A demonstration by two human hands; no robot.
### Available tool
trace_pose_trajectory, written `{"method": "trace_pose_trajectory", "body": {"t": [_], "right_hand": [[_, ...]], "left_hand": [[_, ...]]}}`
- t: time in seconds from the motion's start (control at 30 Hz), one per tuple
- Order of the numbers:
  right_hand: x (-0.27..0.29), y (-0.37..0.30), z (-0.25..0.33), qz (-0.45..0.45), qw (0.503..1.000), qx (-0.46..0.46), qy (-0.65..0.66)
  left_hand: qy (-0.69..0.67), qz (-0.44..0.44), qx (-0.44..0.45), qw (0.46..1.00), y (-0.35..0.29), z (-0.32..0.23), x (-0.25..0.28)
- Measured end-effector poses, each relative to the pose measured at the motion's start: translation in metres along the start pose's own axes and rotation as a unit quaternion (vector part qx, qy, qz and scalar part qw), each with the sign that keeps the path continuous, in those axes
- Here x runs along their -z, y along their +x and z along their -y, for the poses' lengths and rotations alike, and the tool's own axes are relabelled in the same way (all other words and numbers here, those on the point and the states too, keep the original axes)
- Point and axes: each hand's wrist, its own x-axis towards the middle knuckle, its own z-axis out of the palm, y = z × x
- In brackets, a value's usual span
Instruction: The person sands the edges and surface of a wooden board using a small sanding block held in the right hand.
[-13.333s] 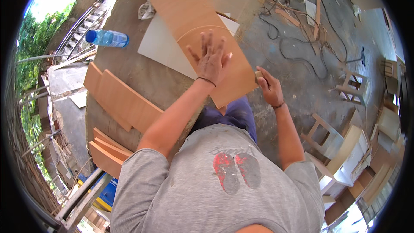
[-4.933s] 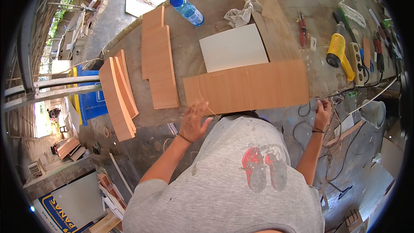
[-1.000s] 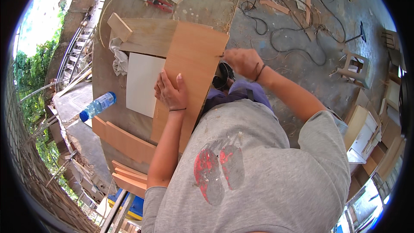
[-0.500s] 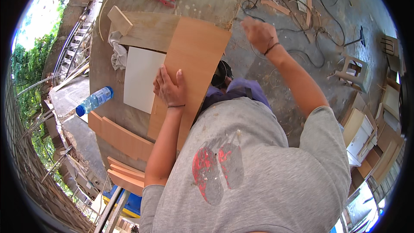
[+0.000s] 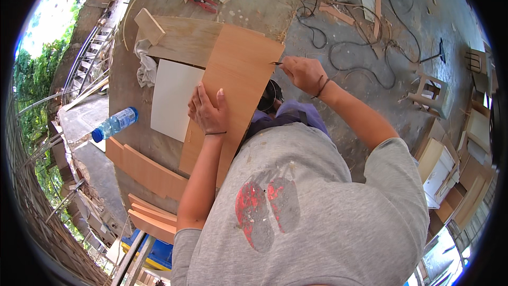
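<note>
A long wood-coloured board (image 5: 238,58) lies slanted across the worktable, its near end against my shirt. My left hand (image 5: 208,110) rests on its left part, fingers stretched out and the thumb apart. Beyond the board's right edge, my right hand (image 5: 304,74) is closed round a small dark pointed tool (image 5: 276,63). The tool's tip meets the board near its far right corner; its exact kind is too small to tell. A white panel (image 5: 172,98) lies partly beneath the board, beside a plain plywood piece (image 5: 182,37).
Left on the table are a water bottle (image 5: 115,124), a crumpled cloth (image 5: 144,63), a small wood block (image 5: 150,26) and stacked wood strips (image 5: 151,169). Red-handled pliers (image 5: 198,1) lie farther off. Black cables (image 5: 365,69) and offcuts cover the floor at right, near a chair frame (image 5: 431,92).
My right hand has come down and left to the board's right edge, and the dark tool in it now shows. The left hand has stayed in place on the board.
</note>
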Motion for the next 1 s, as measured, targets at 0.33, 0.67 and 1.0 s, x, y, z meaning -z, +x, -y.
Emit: {"method": "trace_pose_trajectory", "body": {"t": [0.33,0.67,1.0], "right_hand": [[0.015,0.020,-0.005,-0.012,1.000,-0.008,-0.024],[-0.013,-0.011,0.023,-0.002,0.999,0.040,0.020],[0.022,0.030,-0.036,-0.027,0.977,-0.181,-0.110]], "left_hand": [[0.001,-0.003,0.000,1.000,-0.002,0.002,-0.001],[-0.005,-0.010,-0.005,1.000,0.000,-0.003,0.001],[-0.002,-0.012,-0.004,1.000,0.000,-0.003,0.001]]}}
